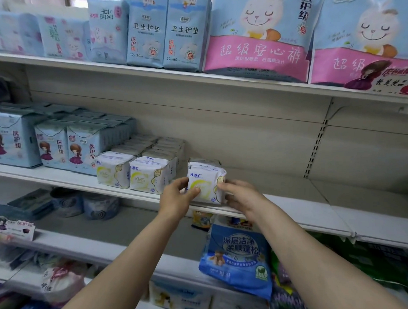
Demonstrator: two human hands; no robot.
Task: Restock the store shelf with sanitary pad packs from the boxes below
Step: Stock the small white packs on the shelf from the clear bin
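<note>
Hands [205, 196] around white pad pack [205, 181]

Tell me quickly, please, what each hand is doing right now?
Left hand: grips the left side of the white ABC pack.
Right hand: holds the pack's right side.

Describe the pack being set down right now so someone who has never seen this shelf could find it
Look at the middle shelf, right of the blue packs. At its front edge stands a white ABC pack, gripped by the left hand and right hand. Unlike the two matching ABC rows, a gap separates it.
</note>
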